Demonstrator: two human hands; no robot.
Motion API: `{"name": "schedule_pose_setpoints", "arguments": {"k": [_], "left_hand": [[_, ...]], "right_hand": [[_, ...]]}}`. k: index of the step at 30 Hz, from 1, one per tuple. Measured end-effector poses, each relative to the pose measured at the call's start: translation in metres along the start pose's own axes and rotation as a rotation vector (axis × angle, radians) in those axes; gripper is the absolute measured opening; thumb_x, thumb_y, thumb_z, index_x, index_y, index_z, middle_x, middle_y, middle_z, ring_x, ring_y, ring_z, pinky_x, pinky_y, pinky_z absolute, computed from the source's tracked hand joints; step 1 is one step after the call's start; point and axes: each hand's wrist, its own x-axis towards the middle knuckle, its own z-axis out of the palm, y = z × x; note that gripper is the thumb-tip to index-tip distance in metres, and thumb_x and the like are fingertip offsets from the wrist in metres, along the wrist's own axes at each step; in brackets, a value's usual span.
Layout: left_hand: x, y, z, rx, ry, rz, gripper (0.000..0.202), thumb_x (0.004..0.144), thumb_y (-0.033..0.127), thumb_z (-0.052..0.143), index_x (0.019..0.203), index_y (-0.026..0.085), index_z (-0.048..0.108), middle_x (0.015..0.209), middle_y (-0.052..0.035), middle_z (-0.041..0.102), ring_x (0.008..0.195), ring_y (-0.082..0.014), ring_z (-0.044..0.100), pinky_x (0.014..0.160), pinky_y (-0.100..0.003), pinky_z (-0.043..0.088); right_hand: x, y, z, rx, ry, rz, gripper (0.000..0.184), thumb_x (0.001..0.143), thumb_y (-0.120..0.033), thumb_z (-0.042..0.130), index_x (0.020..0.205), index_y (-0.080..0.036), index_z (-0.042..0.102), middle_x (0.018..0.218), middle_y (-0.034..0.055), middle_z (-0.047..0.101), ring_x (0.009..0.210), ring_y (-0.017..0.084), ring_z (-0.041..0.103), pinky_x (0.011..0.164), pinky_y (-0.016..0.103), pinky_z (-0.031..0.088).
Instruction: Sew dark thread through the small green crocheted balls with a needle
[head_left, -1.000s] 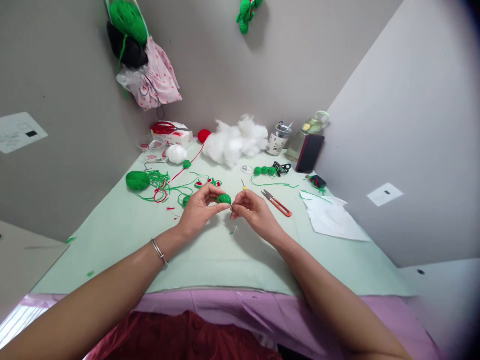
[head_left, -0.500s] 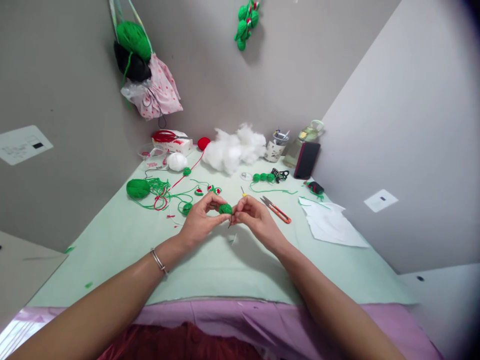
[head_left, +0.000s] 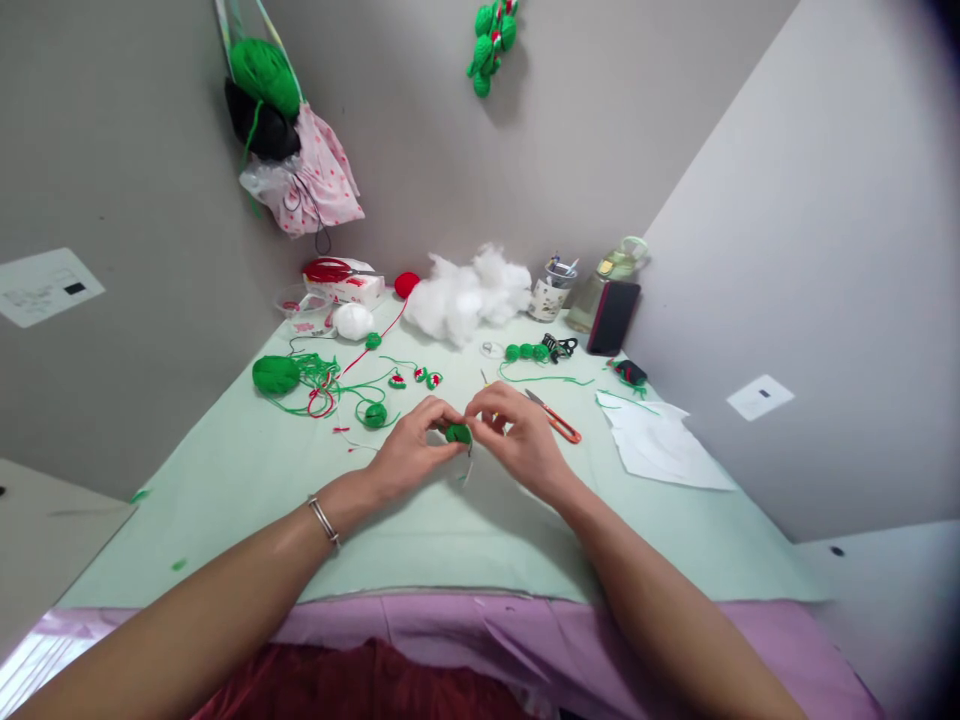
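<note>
My left hand (head_left: 412,442) is closed round a small green crocheted piece (head_left: 457,434), held between thumb and fingers above the table. Close against its right side, my right hand (head_left: 516,432) is closed in a pinch, and whatever sits between those fingertips is too small to make out. A thin dark and pale strand (head_left: 469,468) hangs below the piece. Just beyond my right hand lie orange-handled thread snips (head_left: 561,424), partly covered by it. Left of my left hand rests a round green crocheted ball (head_left: 373,415). Several small red, white and green pieces (head_left: 419,375) lie behind the hands.
Green yarn (head_left: 276,375) with tangled strands lies at left. White stuffing (head_left: 469,295) is heaped at the back, near a pen cup (head_left: 551,292), a bottle (head_left: 589,305) and a propped phone (head_left: 614,318). Torn white paper (head_left: 660,440) lies at right. Bags (head_left: 322,175) hang on the wall.
Both hands have come slightly lower with the green piece, which has turned. My right hand has rolled over its edge, now covering more of the snips and the yellow-handled tool.
</note>
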Motion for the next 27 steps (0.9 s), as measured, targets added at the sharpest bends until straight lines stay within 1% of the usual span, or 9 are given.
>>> {"name": "schedule_pose_setpoints", "arguments": {"k": [3, 5, 7, 9, 12, 14, 17, 20, 27], "left_hand": [[-0.001, 0.002, 0.000, 0.034, -0.019, -0.024, 0.020, 0.076, 0.017, 0.070, 0.096, 0.020, 0.068, 0.097, -0.0031, 0.059, 0.091, -0.0178, 0.059, 0.088, -0.035, 0.048], [-0.001, 0.002, -0.001, 0.045, -0.016, -0.052, 0.023, 0.076, 0.018, 0.070, 0.098, 0.021, 0.070, 0.099, -0.0037, 0.061, 0.092, -0.0184, 0.059, 0.089, -0.035, 0.047], [-0.001, 0.001, -0.004, 0.052, -0.013, -0.068, 0.023, 0.076, 0.020, 0.070, 0.099, 0.021, 0.071, 0.100, -0.0042, 0.062, 0.092, -0.0185, 0.059, 0.088, -0.035, 0.047], [0.001, -0.001, -0.006, 0.060, -0.028, -0.076, 0.022, 0.077, 0.020, 0.070, 0.099, 0.022, 0.072, 0.099, -0.0045, 0.063, 0.091, -0.0182, 0.058, 0.088, -0.035, 0.046], [0.002, -0.001, -0.008, 0.044, -0.031, -0.076, 0.022, 0.076, 0.021, 0.072, 0.098, 0.022, 0.073, 0.099, -0.0045, 0.064, 0.091, -0.0179, 0.057, 0.089, -0.035, 0.046], [0.003, -0.001, -0.009, 0.005, -0.022, -0.088, 0.023, 0.075, 0.022, 0.073, 0.099, 0.021, 0.073, 0.101, -0.0048, 0.064, 0.093, -0.0182, 0.058, 0.092, -0.036, 0.046], [0.004, 0.001, -0.011, -0.093, -0.011, -0.139, 0.027, 0.075, 0.023, 0.074, 0.101, 0.021, 0.070, 0.106, -0.0055, 0.066, 0.098, -0.0188, 0.060, 0.096, -0.037, 0.046], [0.005, 0.002, -0.013, -0.205, 0.026, -0.163, 0.032, 0.073, 0.024, 0.077, 0.103, 0.020, 0.066, 0.104, -0.0049, 0.067, 0.100, -0.0187, 0.062, 0.096, -0.036, 0.047], [0.006, 0.009, -0.012, -0.234, 0.040, -0.138, 0.028, 0.076, 0.024, 0.076, 0.100, 0.019, 0.063, 0.098, -0.0035, 0.067, 0.096, -0.0173, 0.063, 0.093, -0.035, 0.048]], "right_hand": [[0.005, -0.005, -0.016, 0.390, 0.107, 0.173, 0.010, 0.088, -0.029, 0.061, 0.082, -0.020, 0.060, 0.085, 0.0022, 0.066, 0.056, 0.010, 0.055, 0.048, 0.024, 0.039], [0.008, -0.006, -0.028, 0.604, 0.045, 0.315, 0.016, 0.090, -0.035, 0.059, 0.084, -0.021, 0.054, 0.079, 0.0016, 0.068, 0.048, 0.010, 0.054, 0.042, 0.023, 0.037], [0.011, -0.005, -0.040, 0.717, 0.005, 0.397, 0.017, 0.089, -0.035, 0.060, 0.084, -0.021, 0.052, 0.065, -0.0012, 0.063, 0.043, 0.010, 0.052, 0.040, 0.022, 0.036], [0.014, -0.001, -0.052, 0.794, 0.129, 0.374, 0.018, 0.085, -0.031, 0.065, 0.080, -0.020, 0.052, 0.054, -0.0059, 0.052, 0.040, 0.007, 0.044, 0.038, 0.019, 0.033], [0.018, 0.005, -0.068, 0.893, 0.410, 0.288, 0.024, 0.077, -0.024, 0.072, 0.072, -0.019, 0.049, 0.052, -0.0092, 0.040, 0.041, 0.003, 0.032, 0.038, 0.014, 0.028], [0.019, 0.008, -0.072, 0.916, 0.454, 0.286, 0.027, 0.073, -0.022, 0.075, 0.070, -0.018, 0.048, 0.055, -0.0087, 0.040, 0.044, 0.002, 0.030, 0.040, 0.014, 0.027], [0.018, 0.009, -0.066, 0.830, 0.385, 0.311, 0.020, 0.073, -0.023, 0.075, 0.077, -0.018, 0.055, 0.062, -0.0053, 0.048, 0.049, 0.004, 0.037, 0.044, 0.016, 0.031], [0.012, 0.007, -0.051, 0.602, 0.285, 0.282, 0.015, 0.079, -0.029, 0.072, 0.085, -0.020, 0.062, 0.070, -0.0017, 0.056, 0.053, 0.007, 0.042, 0.047, 0.021, 0.033], [-0.002, 0.001, -0.018, -0.169, 0.001, -0.011, 0.010, 0.090, -0.024, 0.065, 0.085, -0.022, 0.073, 0.069, -0.0007, 0.051, 0.060, 0.011, 0.045, 0.058, 0.027, 0.034]]}}
